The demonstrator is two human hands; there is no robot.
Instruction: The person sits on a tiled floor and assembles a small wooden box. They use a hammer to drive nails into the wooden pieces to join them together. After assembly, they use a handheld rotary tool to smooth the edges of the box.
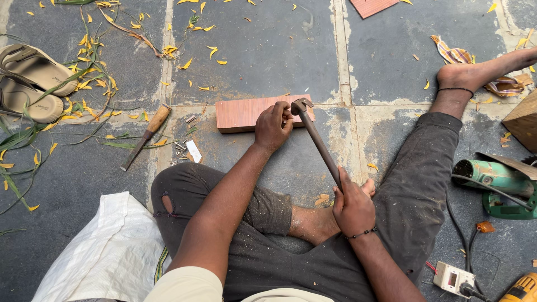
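Observation:
I sit on a stone floor with a reddish wooden block (239, 113) lying in front of me. My left hand (272, 126) rests on the block's front edge, fingers pinched together as if around something small that I cannot make out. My right hand (352, 206) grips the lower end of a rusty hammer's handle (321, 146). The hammer head (301, 105) hovers right beside my left fingertips, over the block's right end.
A wooden-handled chisel (146, 136) and loose screws (182, 146) lie left of the block. Sandals (34, 81) sit far left, a white sack (106, 251) near my left knee. A green power tool (495, 182), a socket box (454, 278) and a yellow drill (521, 289) are on the right.

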